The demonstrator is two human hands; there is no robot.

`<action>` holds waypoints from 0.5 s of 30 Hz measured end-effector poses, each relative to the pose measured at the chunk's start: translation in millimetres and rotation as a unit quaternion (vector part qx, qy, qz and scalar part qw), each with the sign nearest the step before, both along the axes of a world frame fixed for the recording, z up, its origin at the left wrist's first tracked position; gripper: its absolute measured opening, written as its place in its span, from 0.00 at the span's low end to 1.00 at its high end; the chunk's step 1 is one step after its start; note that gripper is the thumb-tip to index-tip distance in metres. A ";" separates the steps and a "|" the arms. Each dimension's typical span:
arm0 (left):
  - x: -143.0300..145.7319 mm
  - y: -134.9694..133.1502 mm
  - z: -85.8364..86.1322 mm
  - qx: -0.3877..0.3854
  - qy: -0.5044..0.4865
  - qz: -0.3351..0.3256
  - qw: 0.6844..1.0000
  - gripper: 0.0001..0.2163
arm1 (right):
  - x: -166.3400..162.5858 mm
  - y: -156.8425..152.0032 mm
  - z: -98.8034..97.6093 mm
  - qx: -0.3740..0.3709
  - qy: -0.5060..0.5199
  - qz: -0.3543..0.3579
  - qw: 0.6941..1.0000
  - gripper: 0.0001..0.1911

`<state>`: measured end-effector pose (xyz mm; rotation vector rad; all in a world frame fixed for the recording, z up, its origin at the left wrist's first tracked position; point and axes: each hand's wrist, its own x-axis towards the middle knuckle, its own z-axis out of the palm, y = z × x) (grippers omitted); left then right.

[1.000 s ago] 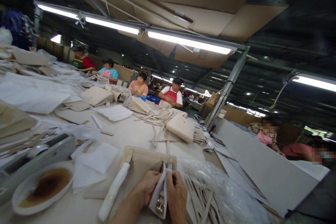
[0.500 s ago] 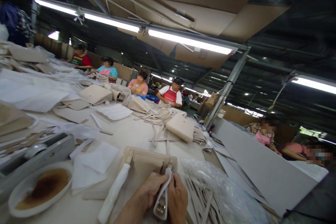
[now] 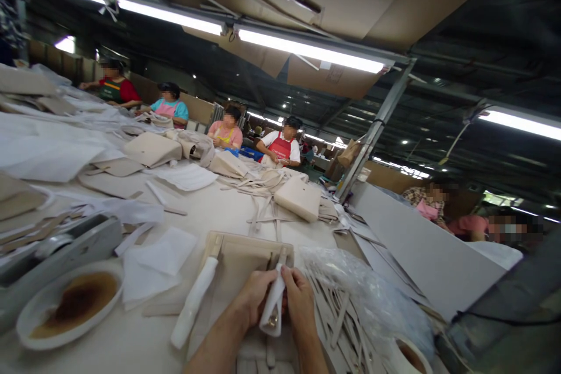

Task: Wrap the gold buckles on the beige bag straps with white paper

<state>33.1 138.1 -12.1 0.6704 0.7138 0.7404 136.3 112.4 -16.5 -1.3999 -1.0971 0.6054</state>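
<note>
Both my hands meet at the bottom centre over a beige bag (image 3: 239, 257) lying flat on the table. My left hand (image 3: 254, 298) and my right hand (image 3: 300, 304) are closed on a white wrapped strap end (image 3: 272, 304) with a metal buckle showing at its lower tip. A second strap, wrapped in white (image 3: 193, 304), lies across the bag's left side, apart from my hands.
A white dish of brown liquid (image 3: 65, 304) sits at the left, with white sheets (image 3: 162, 257) beside it. A clear plastic bag of beige strips (image 3: 355, 304) lies right of my hands. Beige bags (image 3: 298, 197) and several seated workers line the long table (image 3: 219, 210). A grey board (image 3: 421, 245) stands at the right.
The view has tilted down a little. My hands have closed tighter round the white strap end, folding it narrower, with the buckle now lower between my fingers.
</note>
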 end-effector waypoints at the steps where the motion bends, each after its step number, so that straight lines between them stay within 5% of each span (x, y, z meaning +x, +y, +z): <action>1: -2.4 1.4 1.1 -0.015 -0.008 -0.009 1.000 0.20 | 0.2 -0.1 -0.8 0.000 -0.002 -0.003 1.000 0.23; 5: -7.7 4.8 2.7 -0.047 -0.024 -0.022 0.998 0.26 | 0.2 0.0 -2.7 0.003 -0.015 -0.011 1.000 0.23; 11: -1.1 -0.6 -3.4 0.014 -0.016 -0.004 1.000 0.16 | 1.3 0.8 -1.8 0.013 -0.038 -0.019 0.999 0.24; 15: 0.4 0.3 -4.8 -0.004 -0.021 -0.017 1.000 0.21 | 1.9 1.8 -4.1 0.009 -0.035 -0.017 0.999 0.23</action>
